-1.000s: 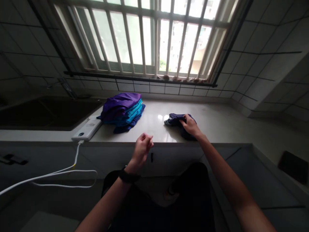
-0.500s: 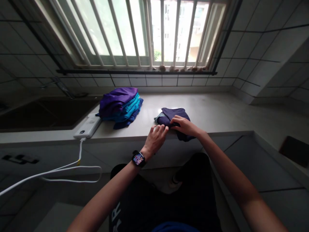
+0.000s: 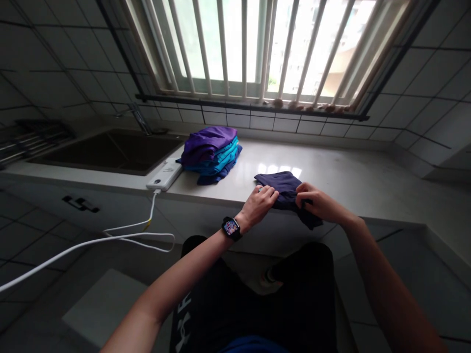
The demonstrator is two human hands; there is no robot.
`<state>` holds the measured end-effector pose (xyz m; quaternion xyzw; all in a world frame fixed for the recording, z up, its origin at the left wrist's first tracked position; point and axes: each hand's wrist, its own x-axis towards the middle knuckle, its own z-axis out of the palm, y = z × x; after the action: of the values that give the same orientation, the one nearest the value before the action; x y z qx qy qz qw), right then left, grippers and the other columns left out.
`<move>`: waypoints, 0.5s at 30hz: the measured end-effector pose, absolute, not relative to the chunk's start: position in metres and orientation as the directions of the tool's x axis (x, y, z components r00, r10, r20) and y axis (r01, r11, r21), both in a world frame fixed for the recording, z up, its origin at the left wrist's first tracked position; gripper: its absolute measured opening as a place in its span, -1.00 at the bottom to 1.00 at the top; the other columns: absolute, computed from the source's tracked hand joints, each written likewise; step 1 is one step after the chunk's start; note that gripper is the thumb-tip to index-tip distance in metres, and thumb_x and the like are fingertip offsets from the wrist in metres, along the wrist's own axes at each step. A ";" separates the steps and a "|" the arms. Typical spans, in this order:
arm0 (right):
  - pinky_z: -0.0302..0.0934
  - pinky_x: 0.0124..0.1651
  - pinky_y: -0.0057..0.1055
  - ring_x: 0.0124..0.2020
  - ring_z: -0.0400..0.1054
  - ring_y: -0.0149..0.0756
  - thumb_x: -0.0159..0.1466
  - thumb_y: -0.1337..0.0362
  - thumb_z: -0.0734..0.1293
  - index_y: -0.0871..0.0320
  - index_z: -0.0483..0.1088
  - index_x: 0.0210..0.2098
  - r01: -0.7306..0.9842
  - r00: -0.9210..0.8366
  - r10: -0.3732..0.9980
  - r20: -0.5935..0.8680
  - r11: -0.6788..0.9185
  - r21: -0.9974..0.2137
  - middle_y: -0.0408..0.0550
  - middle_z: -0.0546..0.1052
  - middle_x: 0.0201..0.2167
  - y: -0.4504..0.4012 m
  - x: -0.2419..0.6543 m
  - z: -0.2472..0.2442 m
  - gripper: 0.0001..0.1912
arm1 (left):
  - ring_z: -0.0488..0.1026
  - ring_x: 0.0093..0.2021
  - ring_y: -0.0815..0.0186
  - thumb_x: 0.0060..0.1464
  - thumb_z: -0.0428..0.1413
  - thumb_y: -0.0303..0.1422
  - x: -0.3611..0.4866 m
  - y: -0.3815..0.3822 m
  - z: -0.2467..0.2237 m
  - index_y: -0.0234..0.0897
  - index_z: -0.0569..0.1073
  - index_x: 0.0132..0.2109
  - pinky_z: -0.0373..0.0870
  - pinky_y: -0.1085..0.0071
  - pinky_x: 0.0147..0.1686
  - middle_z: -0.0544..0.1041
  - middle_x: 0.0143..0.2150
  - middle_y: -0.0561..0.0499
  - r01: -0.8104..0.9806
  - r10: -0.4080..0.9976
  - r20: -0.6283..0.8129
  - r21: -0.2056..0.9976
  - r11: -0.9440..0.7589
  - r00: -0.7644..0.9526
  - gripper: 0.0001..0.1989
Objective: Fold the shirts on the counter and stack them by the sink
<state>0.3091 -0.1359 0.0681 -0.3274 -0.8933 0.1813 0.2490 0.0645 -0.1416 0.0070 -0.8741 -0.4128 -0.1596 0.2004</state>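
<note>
Navy garment [image 3: 283, 185], left hand [image 3: 258, 206] open on it, right hand [image 3: 317, 204] gripping its edge

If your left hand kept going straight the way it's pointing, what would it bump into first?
The navy garment. The left hand points forward and to the right, and its fingers seem to be on that garment's edge already, though depth is hard to judge from this view.

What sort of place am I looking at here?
Most likely a home kitchen or utility area: there's a sink with a faucet set into a pale stone countertop, white wall tiles, and a barred window above.
</note>
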 end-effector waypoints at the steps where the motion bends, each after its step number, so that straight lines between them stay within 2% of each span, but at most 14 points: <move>1: 0.39 0.04 -0.20 -0.09 0.45 -0.18 0.16 0.45 0.25 0.05 0.46 -0.46 0.514 -0.600 0.687 0.410 0.724 -0.461 -0.01 0.49 -0.11 -0.135 0.311 0.072 -0.79 | 0.52 0.07 0.12 0.33 -0.08 -0.59 0.064 -0.142 0.007 -0.35 0.43 0.09 0.34 0.17 0.16 0.58 0.02 -0.18 0.780 0.658 0.434 -0.213 -0.588 0.615 -0.70; 3: 0.36 0.09 -0.13 -0.03 0.45 -0.13 0.20 0.42 0.27 0.04 0.44 -0.47 0.552 -0.428 0.666 0.611 0.728 -0.407 -0.01 0.52 -0.08 -0.133 0.313 0.080 -0.81 | 0.54 -0.02 0.15 0.31 -0.07 -0.62 0.065 -0.143 0.008 -0.33 0.43 0.05 0.35 0.19 0.13 0.58 -0.07 -0.14 0.779 0.661 0.438 -0.177 -0.601 0.609 -0.71; 5: 0.37 0.03 -0.15 -0.07 0.46 -0.14 0.25 0.38 0.28 0.03 0.41 -0.43 0.588 -0.218 0.624 0.751 0.698 -0.409 -0.04 0.54 -0.16 -0.129 0.311 0.087 -0.83 | 0.53 -0.04 0.15 0.30 -0.04 -0.60 0.067 -0.144 0.010 -0.31 0.43 0.04 0.37 0.20 0.10 0.57 -0.09 -0.13 0.798 0.679 0.472 -0.096 -0.594 0.562 -0.74; 7: 0.37 -0.11 -0.27 -0.20 0.45 -0.22 0.30 0.34 0.26 0.04 0.37 -0.39 0.593 -0.067 0.621 0.781 0.654 -0.469 -0.10 0.52 -0.30 -0.124 0.306 0.094 -0.86 | 0.53 -0.04 0.13 0.28 0.02 -0.54 0.067 -0.144 0.015 -0.29 0.43 0.01 0.39 0.19 0.07 0.57 -0.10 -0.13 0.818 0.719 0.492 0.023 -0.575 0.491 -0.79; 9: 0.33 -0.23 -0.36 -0.31 0.41 -0.29 0.32 0.30 0.26 0.04 0.34 -0.38 0.582 -0.028 0.647 0.762 0.630 -0.514 -0.16 0.47 -0.40 -0.119 0.304 0.102 -0.88 | 0.53 -0.06 0.12 0.23 0.07 -0.51 0.064 -0.143 0.021 -0.28 0.44 -0.02 0.41 0.20 0.03 0.58 -0.10 -0.12 0.819 0.761 0.487 0.148 -0.555 0.428 -0.80; 11: 0.30 -0.26 -0.39 -0.35 0.39 -0.31 0.32 0.30 0.27 0.05 0.34 -0.36 0.584 -0.017 0.641 0.767 0.630 -0.513 -0.18 0.46 -0.41 -0.115 0.306 0.113 -0.89 | 0.52 -0.12 0.15 0.14 0.07 -0.55 0.055 -0.141 0.029 -0.28 0.45 -0.05 0.43 0.25 -0.06 0.57 -0.12 -0.11 0.801 0.796 0.479 0.268 -0.535 0.372 -0.76; 13: 0.29 -0.25 -0.36 -0.32 0.40 -0.29 0.33 0.31 0.26 0.04 0.35 -0.33 0.595 0.057 0.576 0.816 0.637 -0.491 -0.14 0.47 -0.38 -0.112 0.316 0.125 -0.90 | 0.49 -0.21 0.21 0.01 0.07 -0.59 0.042 -0.139 0.038 -0.27 0.48 -0.12 0.41 0.32 -0.17 0.55 -0.21 -0.04 0.746 0.814 0.433 0.372 -0.553 0.388 -0.72; 15: 0.28 -0.27 -0.34 -0.30 0.40 -0.26 0.34 0.31 0.27 0.03 0.34 -0.32 0.592 0.124 0.520 0.845 0.644 -0.484 -0.12 0.45 -0.37 -0.108 0.331 0.139 -0.91 | 0.44 -0.30 0.28 -0.10 0.05 -0.62 0.025 -0.139 0.048 -0.25 0.48 -0.25 0.36 0.39 -0.26 0.50 -0.32 0.04 0.667 0.802 0.365 0.448 -0.596 0.472 -0.73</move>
<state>0.3315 -0.1076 0.1386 -0.4206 -0.6610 -0.0289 0.6207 0.0253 -0.1394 0.0475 -0.8492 -0.4325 -0.2770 -0.1226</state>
